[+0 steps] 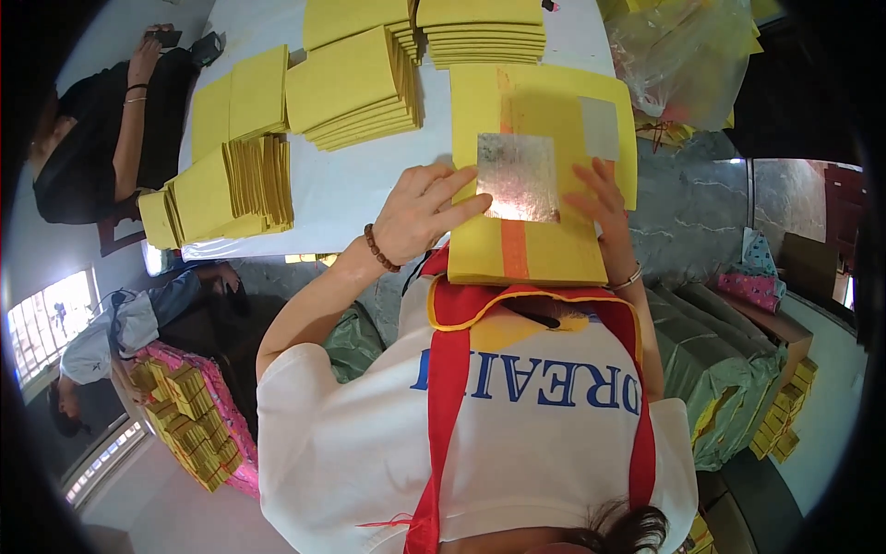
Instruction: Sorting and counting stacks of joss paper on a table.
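A stack of yellow paper sheets (pixel 475 254) with an orange stripe lies at the table's near edge, close to my body. On top of it rests a shiny silver foil square (pixel 519 180). My left hand (pixel 420 208) reaches in from the left with its fingers apart, fingertips at the foil's left edge. To the right of the foil, my right hand (pixel 604 203) is slightly blurred, its fingers spread over the paper's right side. Nothing shows in either hand's grasp. Farther back on the yellow paper is a second, duller silver square (pixel 600 127).
Folded yellow paper bundles (pixel 355 88) stand in rows on the white table (pixel 346 175). A clear plastic bag (pixel 683 65) sits at the back right. One person (pixel 101 138) is at the table's left side, another (pixel 120 323) farther off. Green wrapped bales (pixel 715 369) stand at right.
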